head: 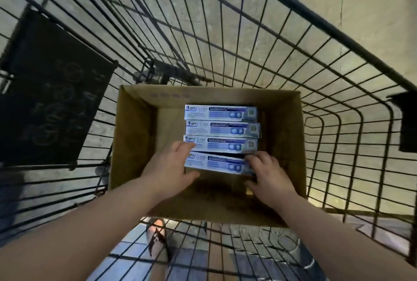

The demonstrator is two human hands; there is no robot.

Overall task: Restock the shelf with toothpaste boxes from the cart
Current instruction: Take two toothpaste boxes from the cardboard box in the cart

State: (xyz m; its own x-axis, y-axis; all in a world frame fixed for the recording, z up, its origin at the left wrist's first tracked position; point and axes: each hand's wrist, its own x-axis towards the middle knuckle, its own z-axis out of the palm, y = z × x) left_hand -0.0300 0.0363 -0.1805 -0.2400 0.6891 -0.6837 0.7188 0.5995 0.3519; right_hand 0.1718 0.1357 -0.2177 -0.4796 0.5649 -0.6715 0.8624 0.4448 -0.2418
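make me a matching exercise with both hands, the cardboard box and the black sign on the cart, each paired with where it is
1 left hand
2 right hand
3 cardboard box
4 black sign

a on the left side wall of the cart
b at the right end of the nearest toothpaste box
c standing inside the cart
d over the left end of the nearest toothpaste box

Pairs: 1-d, 2-b, 3-c, 4-a
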